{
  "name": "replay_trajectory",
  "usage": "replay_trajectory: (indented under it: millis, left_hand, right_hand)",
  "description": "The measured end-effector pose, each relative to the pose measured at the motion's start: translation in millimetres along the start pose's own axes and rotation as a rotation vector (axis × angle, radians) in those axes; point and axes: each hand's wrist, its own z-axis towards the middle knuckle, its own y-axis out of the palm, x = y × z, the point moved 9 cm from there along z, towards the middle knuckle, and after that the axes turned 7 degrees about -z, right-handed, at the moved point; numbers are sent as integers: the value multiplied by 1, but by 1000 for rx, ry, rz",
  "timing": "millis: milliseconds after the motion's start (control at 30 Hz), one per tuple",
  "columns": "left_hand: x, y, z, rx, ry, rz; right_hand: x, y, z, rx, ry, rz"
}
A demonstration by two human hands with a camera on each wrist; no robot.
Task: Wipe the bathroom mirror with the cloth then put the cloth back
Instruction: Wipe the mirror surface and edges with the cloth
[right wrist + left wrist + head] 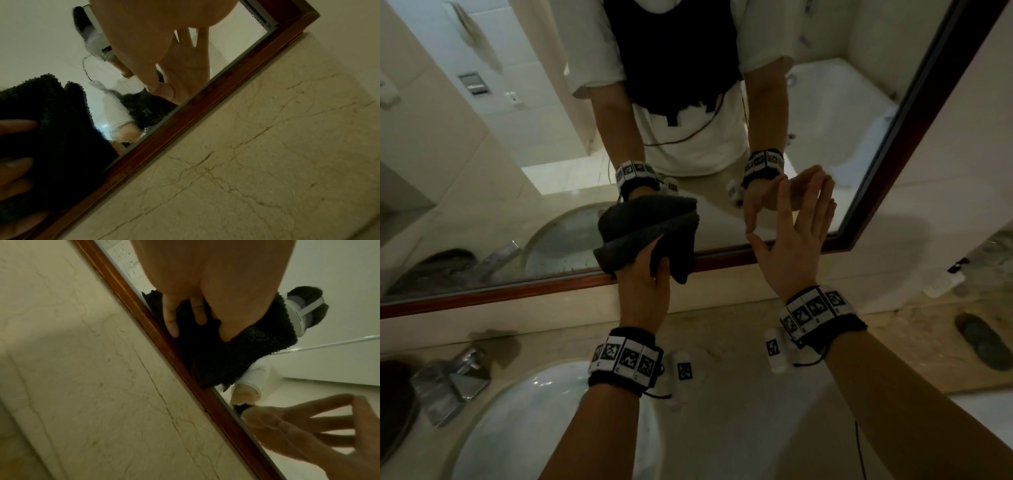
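Our left hand [642,284] grips the cloth [650,229] at the mirror [517,137] bottom edge; right hand [791,236] spread, fingertips on glass. Risk: fingertips likely leave fresh smudges.

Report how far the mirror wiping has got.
Done: the dark cloth is picked up, gripped by the left hand. In hand: it presses on the mirror at the lower wooden frame; the right hand rests open on the glass. Left: droplets remain along the bottom edge, then returning the cloth.
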Motion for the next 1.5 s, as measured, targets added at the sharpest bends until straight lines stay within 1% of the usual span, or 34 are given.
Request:
replay_trajectory:
  millis: [100, 167, 267, 367, 433, 500, 733, 833, 967, 1067, 1167, 1267, 1333, 1367, 1467, 1500]
  left_hand:
    - [-7, 3, -1, 0, -26, -51]
    - [-1, 13, 0, -32, -22, -91]
    - [28, 42, 4, -131, 35, -126]
    - [61, 70, 3, -196, 118, -69]
    - [66, 77, 2, -209, 143, -42]
    - [58, 78, 0, -212, 138, -40]
    - [37, 61, -2, -187, 83, -77]
    - [16, 34, -1, -157, 90, -63]
    - [-5, -10, 5, -75, 69, 47]
    - [-15, -37, 8, -8, 57, 55]
    - [-12, -43, 7, 17, 56, 14]
    - [1, -37, 3, 31, 24, -96]
    - [6, -27, 2, 17, 7, -136]
    - [11, -19, 3, -1, 19, -132]
    - [40, 24, 7, -105, 131, -98]
    - [49, 40, 7, -129, 134, -97]
  right_hand:
    - [0, 0, 0, -1, -6, 3]
    - [1, 0, 0, -7, -10, 6]
    - [1, 0, -2, -15, -17, 22]
    - [3, 0, -2, -17, -35, 35]
    - [5, -1, -2, -23, -50, 32]
    - [6, -2, -3, -26, -59, 24]
    - [6, -4, -3, -34, -47, 7]
    - [6, -6, -6, -30, -54, 4]
    - [6, -4, -3, -19, -46, -16]
    - [5, -1, -3, -12, -33, -11]
    - [2, -1, -3, 7, -37, 0]
    - [2, 0, -3, 14, -39, 3]
    - [2, 1, -4, 14, -39, 2]
    - [3, 2, -4, 14, -40, 5]
    - [3, 0, -3, 23, -42, 24]
    - [3, 0, -3, 22, -42, 33]
